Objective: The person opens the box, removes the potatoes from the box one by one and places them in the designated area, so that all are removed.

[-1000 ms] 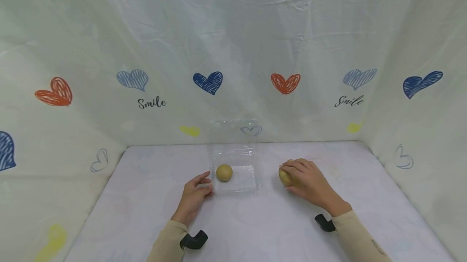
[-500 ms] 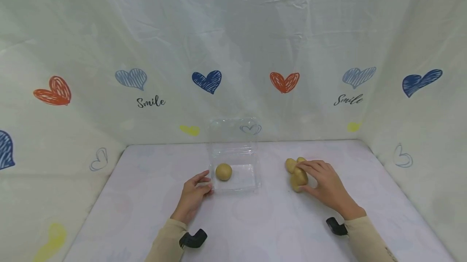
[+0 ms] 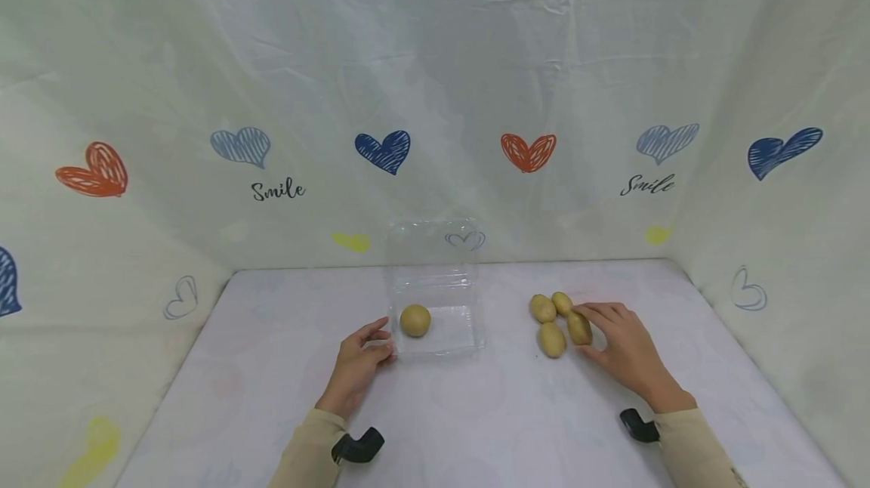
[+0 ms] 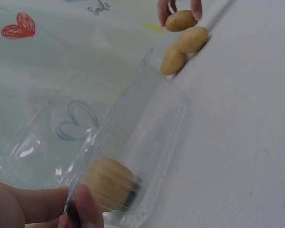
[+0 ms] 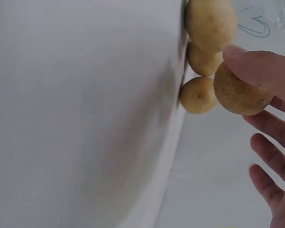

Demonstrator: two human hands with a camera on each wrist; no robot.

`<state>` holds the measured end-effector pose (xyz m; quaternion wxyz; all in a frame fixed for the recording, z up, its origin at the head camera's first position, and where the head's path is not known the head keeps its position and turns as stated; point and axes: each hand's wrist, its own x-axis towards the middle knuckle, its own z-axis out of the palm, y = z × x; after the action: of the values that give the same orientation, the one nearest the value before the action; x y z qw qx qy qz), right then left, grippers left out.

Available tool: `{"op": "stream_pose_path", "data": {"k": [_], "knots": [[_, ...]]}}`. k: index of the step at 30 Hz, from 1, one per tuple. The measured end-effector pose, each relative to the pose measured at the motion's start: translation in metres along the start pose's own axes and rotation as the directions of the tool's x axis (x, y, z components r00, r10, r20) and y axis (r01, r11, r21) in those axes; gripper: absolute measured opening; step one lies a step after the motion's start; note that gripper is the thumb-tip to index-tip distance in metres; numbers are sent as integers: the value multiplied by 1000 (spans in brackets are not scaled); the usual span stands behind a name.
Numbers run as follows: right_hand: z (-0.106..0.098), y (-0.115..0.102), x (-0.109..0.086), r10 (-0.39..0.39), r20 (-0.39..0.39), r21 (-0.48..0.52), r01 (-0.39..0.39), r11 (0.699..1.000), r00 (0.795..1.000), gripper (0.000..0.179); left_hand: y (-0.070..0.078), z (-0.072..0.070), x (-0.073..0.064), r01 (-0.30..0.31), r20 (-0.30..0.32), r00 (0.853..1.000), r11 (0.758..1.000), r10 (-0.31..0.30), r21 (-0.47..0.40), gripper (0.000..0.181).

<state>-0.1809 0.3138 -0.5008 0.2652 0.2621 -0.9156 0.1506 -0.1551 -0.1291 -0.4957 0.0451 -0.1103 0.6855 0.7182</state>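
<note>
A clear plastic clamshell box (image 3: 454, 329) lies with its lid raised at the back, and one round potato (image 3: 415, 320) sits in its left part. My left hand (image 3: 356, 367) is at the box's left side; in the left wrist view, its thumb and finger (image 4: 87, 206) pinch the rim. To the right of the box, my right hand (image 3: 624, 348) pinches a potato (image 3: 579, 328) between thumb and fingertips, as the right wrist view also shows. Just left of it, three potatoes lie close together: one in front (image 3: 552, 340) and two behind (image 3: 543, 308).
The white tabletop (image 3: 476, 420) ends at a pale cloth wall (image 3: 435, 193) printed with hearts and "Smile". The cloth also rises on both sides. A black strap piece (image 3: 639, 425) stands out from the right wrist, and another (image 3: 360, 445) from the left.
My right hand has moved right with the pinched potato, from over the group to beside it, so the other potatoes show. My left hand stays at the box.
</note>
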Motion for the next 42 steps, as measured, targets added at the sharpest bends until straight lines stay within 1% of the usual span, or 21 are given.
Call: {"op": "stream_pose_path", "data": {"k": [6,10,17,27,34,36,40,42], "knots": [[2,0,-4,47,54,-6,-47,999,997,69,0,0,0,3,-4,1000,1000,-3,6,53],[4,1,-6,63,85,-12,-63,998,994,69,-1,0,1,1,-4,1000,1000,-1,5,54],[5,1,-5,65,129,-18,-63,998,990,67,-2,-1,1,-3,-5,1000,1000,3,1,54],[6,0,-4,99,175,-7,-100,995,980,65,-2,0,1,-22,4,1000,1000,22,-13,54],[7,-2,-3,112,201,-18,-111,994,973,61,-3,-1,1,-14,6,1000,1000,14,-14,55],[6,-3,-2,124,215,-26,-121,992,969,60,-3,-1,1,-14,6,1000,1000,14,-14,55],[2,-7,1,165,252,-40,-160,986,953,59,-4,-1,1,-12,7,1000,1000,12,-12,54],[-1,-8,3,175,255,-44,-169,985,951,58,-4,-2,2,-11,8,1000,1000,12,-13,54]]}}
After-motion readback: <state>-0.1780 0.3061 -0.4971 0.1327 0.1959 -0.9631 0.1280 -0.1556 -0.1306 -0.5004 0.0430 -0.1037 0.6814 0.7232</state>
